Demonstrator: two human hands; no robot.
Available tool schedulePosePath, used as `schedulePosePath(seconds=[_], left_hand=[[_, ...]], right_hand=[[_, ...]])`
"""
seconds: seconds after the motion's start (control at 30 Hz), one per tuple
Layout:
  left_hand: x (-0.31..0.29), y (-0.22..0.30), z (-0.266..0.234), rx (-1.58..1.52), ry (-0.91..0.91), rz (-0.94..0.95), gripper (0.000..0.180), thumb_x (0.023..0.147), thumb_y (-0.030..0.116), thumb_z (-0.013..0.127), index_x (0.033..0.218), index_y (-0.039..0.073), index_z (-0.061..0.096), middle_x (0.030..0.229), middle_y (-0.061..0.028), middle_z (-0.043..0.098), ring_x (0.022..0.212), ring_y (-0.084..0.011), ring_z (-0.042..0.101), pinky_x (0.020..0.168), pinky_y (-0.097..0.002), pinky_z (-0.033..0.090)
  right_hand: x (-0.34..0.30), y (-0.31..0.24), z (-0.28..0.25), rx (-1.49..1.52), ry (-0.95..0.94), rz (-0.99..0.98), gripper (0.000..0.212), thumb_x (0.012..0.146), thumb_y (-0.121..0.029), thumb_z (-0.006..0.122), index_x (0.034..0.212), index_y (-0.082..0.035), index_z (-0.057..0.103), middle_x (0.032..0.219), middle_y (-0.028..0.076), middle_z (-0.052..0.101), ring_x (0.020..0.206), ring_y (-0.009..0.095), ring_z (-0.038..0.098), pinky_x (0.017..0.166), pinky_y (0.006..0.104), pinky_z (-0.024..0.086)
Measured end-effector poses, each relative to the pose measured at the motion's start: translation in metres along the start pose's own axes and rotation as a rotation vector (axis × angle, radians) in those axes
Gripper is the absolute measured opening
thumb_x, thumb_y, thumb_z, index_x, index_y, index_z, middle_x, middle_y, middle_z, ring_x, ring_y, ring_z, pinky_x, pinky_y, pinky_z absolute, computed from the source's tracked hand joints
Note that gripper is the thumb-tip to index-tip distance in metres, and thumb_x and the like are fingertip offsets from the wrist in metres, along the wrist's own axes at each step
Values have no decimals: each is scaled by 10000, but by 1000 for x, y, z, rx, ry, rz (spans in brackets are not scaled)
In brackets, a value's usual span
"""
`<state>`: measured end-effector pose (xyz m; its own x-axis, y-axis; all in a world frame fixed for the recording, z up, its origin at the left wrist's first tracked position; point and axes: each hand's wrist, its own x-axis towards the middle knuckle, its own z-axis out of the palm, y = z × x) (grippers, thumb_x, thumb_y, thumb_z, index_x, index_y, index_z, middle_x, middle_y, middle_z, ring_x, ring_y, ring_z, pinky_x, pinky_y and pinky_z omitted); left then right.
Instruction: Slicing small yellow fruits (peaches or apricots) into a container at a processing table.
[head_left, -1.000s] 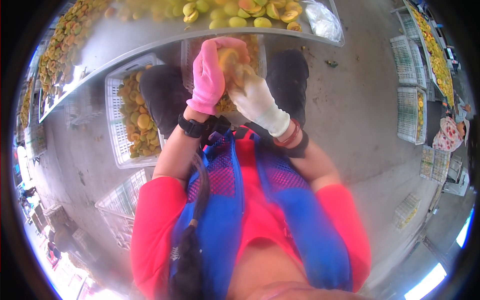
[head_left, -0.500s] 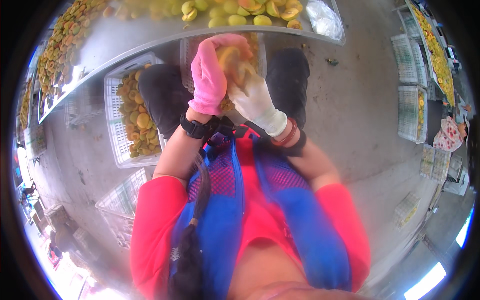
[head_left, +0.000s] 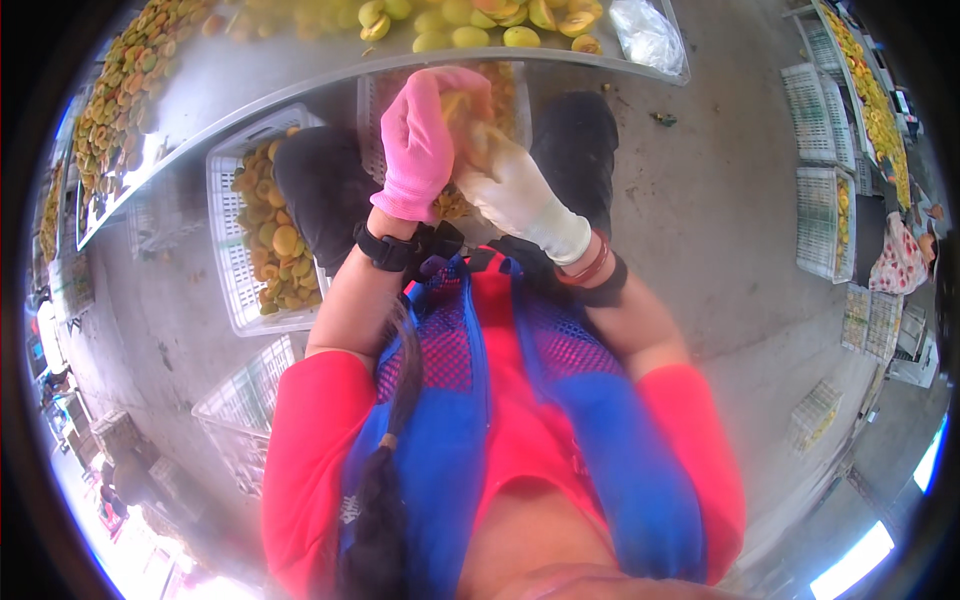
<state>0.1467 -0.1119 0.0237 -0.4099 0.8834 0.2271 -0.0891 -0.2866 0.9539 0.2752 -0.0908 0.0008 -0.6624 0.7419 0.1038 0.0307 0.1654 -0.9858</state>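
Over my lap, my left hand (head_left: 420, 145), in a pink glove, curls closed around a yellow-orange peach (head_left: 464, 108). My right hand (head_left: 515, 195), in a white glove, is closed against the same fruit from the right; its fingertips are smeared by motion. Whether a small tool sits in the right fingers cannot be seen. Below both hands, between my knees, stands a crate (head_left: 370, 125) with orange fruit pieces, partly hidden by the gloves. Just beyond the hands is the rim of a metal table (head_left: 330, 85) bearing yellow-green peaches (head_left: 470, 37), some cut open.
A white plastic crate (head_left: 222, 235) full of peach halves stands by my left knee. A clear plastic bag (head_left: 645, 40) lies at the table's right corner. More peaches (head_left: 125, 90) cover the table's left end. Stacked crates (head_left: 825, 220) and another fruit-laden table (head_left: 870, 100) are far right.
Both hands stay together at the peach. My right wrist has shifted slightly right and up, and the fruit has turned between the gloves.
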Motion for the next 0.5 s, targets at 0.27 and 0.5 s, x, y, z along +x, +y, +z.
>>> schedulePosePath(seconds=[0.27,0.5], left_hand=[[3,2,0,73,28,-148,628,1067,456,300,911,-33,663,862,-132,677,723,-188,637,720,-303,534],[8,1,-1,87,78,-289,683,1046,499,294,871,-41,673,802,-133,668,691,-196,638,698,-304,537]], right_hand=[[0,12,2,-97,21,-70,225,889,-137,620,1055,2,558,944,260,634,908,468,628,713,493,500],[1,4,2,-288,-36,110,259,931,-97,580,1174,-8,573,968,173,647,850,356,627,746,405,500]])
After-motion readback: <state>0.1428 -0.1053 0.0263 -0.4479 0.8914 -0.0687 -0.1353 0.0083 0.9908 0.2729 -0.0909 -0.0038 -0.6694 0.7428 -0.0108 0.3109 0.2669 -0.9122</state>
